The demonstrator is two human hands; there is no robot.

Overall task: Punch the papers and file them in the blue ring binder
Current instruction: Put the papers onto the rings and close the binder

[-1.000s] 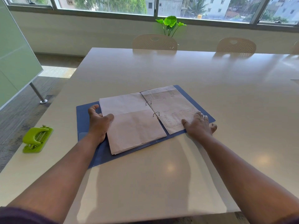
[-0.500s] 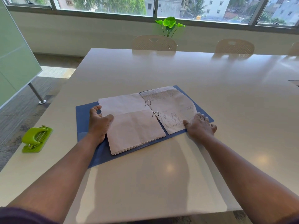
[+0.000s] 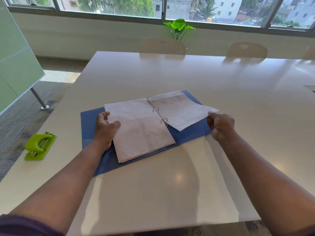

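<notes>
While the left hand [image 3: 105, 129] rests with relaxed fingers on the outer edge of the filed stack [image 3: 141, 130], thumb on the paper, the blue ring binder [image 3: 187, 135] lies open on the surface [image 3: 170, 193] with its two rings [image 3: 160, 114] between the hands. To their right, a loose sheet [image 3: 182, 114] stretches out from the rings, its long axis pointing at the right hand [image 3: 221, 126], which pinches its lifted far corner with curled fingers. That hand looks best placed to turn the sheet leftward over the rings.
</notes>
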